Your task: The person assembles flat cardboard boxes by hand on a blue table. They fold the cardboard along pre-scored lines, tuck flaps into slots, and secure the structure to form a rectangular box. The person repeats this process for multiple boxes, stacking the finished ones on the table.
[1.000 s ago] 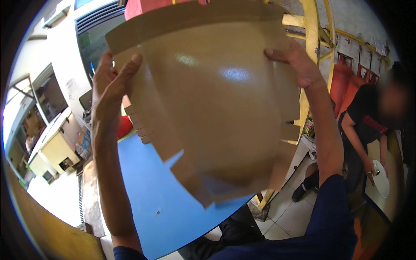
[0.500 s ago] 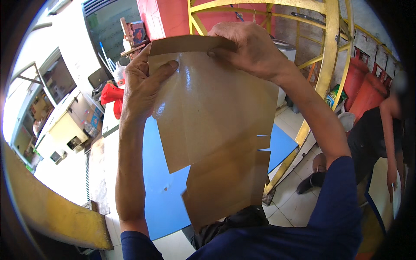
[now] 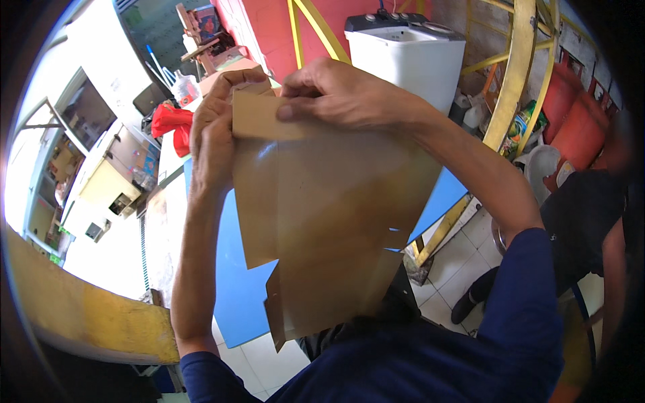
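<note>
Both hands are raised in front of me on a flat, unassembled brown cardboard box blank (image 3: 336, 208) with creases, cut slits and a glossy upper face. My left hand (image 3: 213, 138) grips its far left corner, fingers behind and thumb along the edge. At the far edge, my right hand (image 3: 336, 94) pinches the folded flap between thumb and fingers, close to my left hand. A small piece of the flap stands up between the two hands. The near end of the blank hangs down toward my lap. Beneath it is a blue tabletop (image 3: 235, 295), partly covered.
Ahead stands a white washing machine (image 3: 406, 67) by a yellow metal frame (image 3: 514, 80). Red gas cylinders (image 3: 578, 127) are at the right, near a person in dark clothes (image 3: 581, 215). A red plastic bag (image 3: 173, 124) lies left; a yellow bar (image 3: 101, 316) curves at lower left.
My right hand has shifted left along the flap toward my left hand. The far edge of the blank sits lower in view, and the washing machine shows more fully behind it.
</note>
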`<control>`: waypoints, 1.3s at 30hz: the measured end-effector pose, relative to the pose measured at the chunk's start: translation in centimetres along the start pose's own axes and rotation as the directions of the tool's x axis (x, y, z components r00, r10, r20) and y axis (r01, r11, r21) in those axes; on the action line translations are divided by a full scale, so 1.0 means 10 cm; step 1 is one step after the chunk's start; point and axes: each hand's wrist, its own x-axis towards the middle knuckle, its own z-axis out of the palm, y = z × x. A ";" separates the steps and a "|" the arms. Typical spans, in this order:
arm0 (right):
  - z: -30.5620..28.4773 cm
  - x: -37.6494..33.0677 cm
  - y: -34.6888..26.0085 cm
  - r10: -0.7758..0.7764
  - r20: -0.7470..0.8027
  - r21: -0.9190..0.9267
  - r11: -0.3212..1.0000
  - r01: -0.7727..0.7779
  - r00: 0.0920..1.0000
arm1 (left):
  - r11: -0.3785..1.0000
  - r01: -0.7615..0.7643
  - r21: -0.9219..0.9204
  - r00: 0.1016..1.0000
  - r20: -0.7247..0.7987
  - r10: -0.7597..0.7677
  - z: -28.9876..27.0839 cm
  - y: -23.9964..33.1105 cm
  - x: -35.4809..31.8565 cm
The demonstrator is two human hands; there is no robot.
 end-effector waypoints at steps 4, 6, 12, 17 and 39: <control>0.19 -0.03 0.09 -0.107 -0.088 -0.182 0.979 0.089 0.990 | 0.986 0.120 0.118 0.981 0.138 -0.136 -0.21 0.10 -0.02; 0.32 -0.01 0.08 -0.192 -0.171 -0.307 0.942 0.133 0.966 | 0.787 -0.039 0.616 0.985 0.155 -0.073 -0.21 0.29 -0.07; 0.32 -0.02 0.04 -0.418 -0.174 -0.370 0.867 0.334 0.892 | 0.716 -0.063 0.695 0.995 0.103 -0.013 -0.23 0.46 -0.20; -0.02 -0.25 0.31 -0.201 -0.009 -0.305 0.933 0.189 0.980 | 0.784 0.025 0.621 0.999 0.022 -0.050 -0.80 0.47 -0.39; -0.26 -0.35 0.95 -0.101 -0.454 -0.241 0.971 -0.013 0.885 | 0.985 0.140 0.102 0.981 0.123 -0.152 -1.21 -0.12 -0.35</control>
